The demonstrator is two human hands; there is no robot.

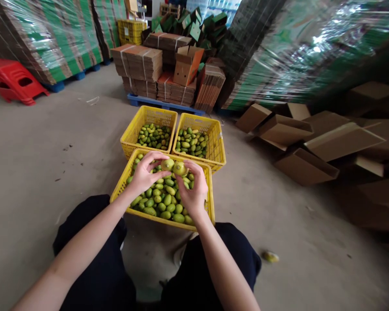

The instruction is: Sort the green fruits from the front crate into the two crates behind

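Side by side over the near yellow crate (210,190), two yellow-green lemons are held up with their ends facing me. My left hand (147,173) pinches the left lemon (167,164) between thumb and fingers. The right lemon (179,168) is gripped by my right hand (194,188). Below both hands, the crate is filled with many green and yellowish lemons (167,199). Behind it stand a back left crate (127,140) and a back right crate (221,151), each with a lower layer of similar fruit.
Flattened cartons (138,62) are stacked on a blue pallet (165,105) beyond the crates. Open cardboard boxes (314,166) lie heaped at right. A red stool (13,81) stands far left. One loose lemon (270,256) lies on the floor near my right knee.
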